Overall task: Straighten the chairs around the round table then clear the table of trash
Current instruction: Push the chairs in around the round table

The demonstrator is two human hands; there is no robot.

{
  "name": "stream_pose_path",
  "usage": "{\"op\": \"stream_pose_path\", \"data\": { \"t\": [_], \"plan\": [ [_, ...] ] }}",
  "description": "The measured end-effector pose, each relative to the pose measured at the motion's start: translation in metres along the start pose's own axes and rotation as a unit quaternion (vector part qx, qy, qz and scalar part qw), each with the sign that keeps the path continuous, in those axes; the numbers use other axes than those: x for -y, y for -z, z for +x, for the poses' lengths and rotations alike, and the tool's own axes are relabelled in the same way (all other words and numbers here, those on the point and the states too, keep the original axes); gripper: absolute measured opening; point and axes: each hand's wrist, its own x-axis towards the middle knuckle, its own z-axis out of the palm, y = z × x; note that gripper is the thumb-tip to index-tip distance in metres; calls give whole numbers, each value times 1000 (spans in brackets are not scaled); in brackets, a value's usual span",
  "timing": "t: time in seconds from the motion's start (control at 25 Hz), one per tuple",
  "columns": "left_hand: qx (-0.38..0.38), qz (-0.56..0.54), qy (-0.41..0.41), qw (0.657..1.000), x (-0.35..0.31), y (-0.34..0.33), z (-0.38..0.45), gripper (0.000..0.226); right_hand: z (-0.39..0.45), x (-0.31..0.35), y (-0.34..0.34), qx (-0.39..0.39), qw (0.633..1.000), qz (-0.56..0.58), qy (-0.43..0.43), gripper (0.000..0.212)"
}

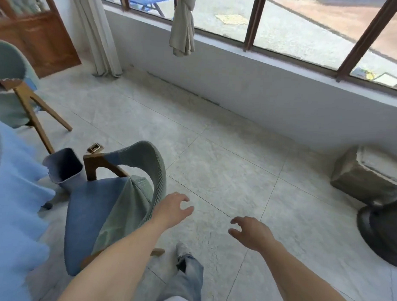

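A green-and-blue upholstered chair [114, 203] with wooden legs stands at lower left, its curved back toward me. My left hand [173, 209] hovers just right of that backrest, fingers spread, holding nothing. My right hand [251, 232] is out over the tiled floor, fingers apart and empty, well clear of the chair. A second green chair [13, 80] with splayed wooden legs stands at far left. The pale blue edge of the round table [13, 200] fills the left border; its top is out of view.
A grey bin [65, 167] stands between the chairs. A small brown object [94, 147] lies on the floor behind it. A concrete block [367, 174] and a dark round base [383, 233] sit at right. Low wall, windows and curtains [100, 34] run along the back.
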Motion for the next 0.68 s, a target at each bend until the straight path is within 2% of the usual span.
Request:
{"op": "stream_pose_path", "data": {
  "t": [0.08,0.24,0.4,0.6,0.68],
  "plan": [
    [-58,-26,7,998,1,21,43,47,49,9,26,7,1000,-21,22,47],
    [-120,-70,45,989,16,65,107,44,137,49,89,20,993,-89,75,48],
    [-132,-103,113,979,56,101,132,52,208,109,146,18,975,-162,153,47],
    [-116,-163,246,948,117,104,116,58,279,210,164,35,914,-268,302,50],
    [-116,-191,309,924,134,94,100,58,299,245,155,49,868,-313,381,57]
  ]
}}
